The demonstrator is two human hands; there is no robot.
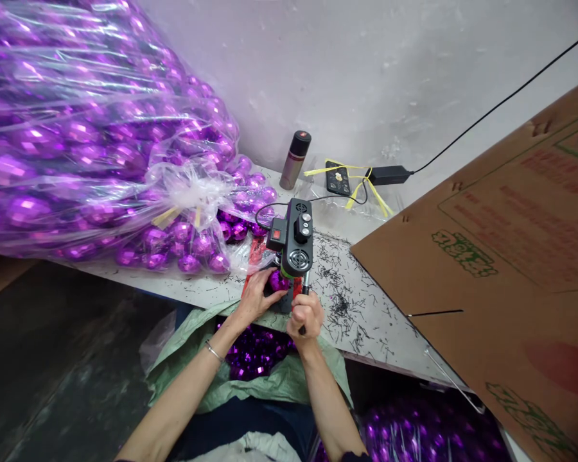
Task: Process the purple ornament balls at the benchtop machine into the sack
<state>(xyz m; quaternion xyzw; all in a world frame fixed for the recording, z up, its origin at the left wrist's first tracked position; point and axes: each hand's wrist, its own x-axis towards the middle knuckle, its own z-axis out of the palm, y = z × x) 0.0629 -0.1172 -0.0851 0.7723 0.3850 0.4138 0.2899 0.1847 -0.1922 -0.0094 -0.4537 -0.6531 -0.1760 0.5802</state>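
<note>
On the bench stands a small black bench machine (299,237) with two round vents and a red switch on its side box. My left hand (257,296) has its fingers and thumb around a shiny purple faceted ball (278,281), held under the front of the machine. My right hand (306,316) is wrapped around the black grip of the machine's lever handle (306,287). Red material (257,251) shows beneath the machine. In my lap an open green sack (270,383) holds many purple faceted pieces (253,353).
A large clear bag of purple balls (77,147) fills the left. Behind the machine are a spray can (295,160), a phone-like black item (338,178), yellow ties (372,190) and a power adapter (390,174). Black bits (341,305) litter the bench beside a cardboard box (501,256).
</note>
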